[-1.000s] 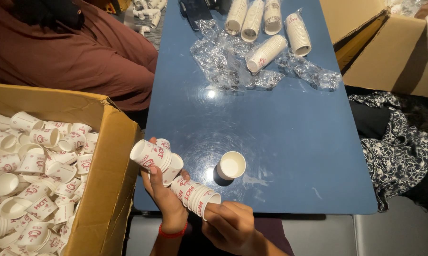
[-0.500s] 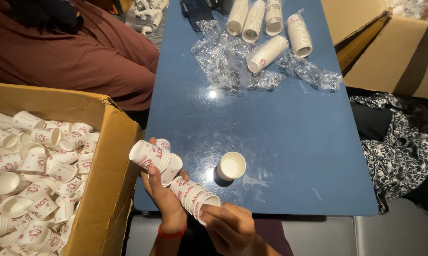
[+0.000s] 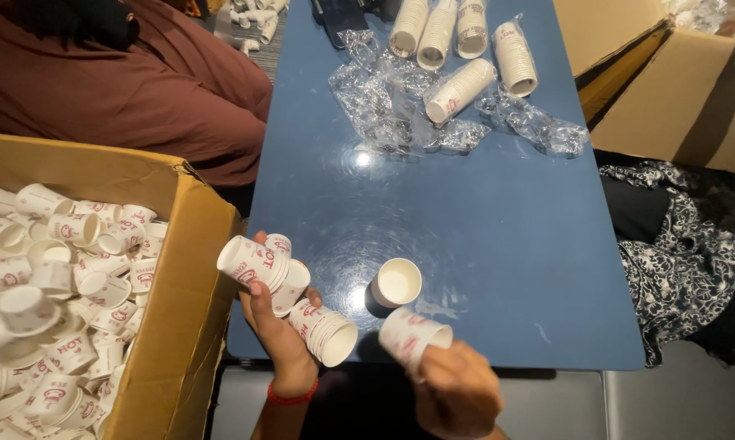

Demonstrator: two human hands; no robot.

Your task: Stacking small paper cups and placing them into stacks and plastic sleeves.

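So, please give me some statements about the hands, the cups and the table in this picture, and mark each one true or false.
1. The left hand holds several small stacks of paper cups. True.
2. The right hand is empty. False: it holds a short cup stack.
3. A single cup stands upright on the blue table. True.
4. The cardboard box at the left holds only plastic wrap. False: it is full of loose cups.
5. Long cup stacks lie at the far end of the table among clear plastic wrap. True.
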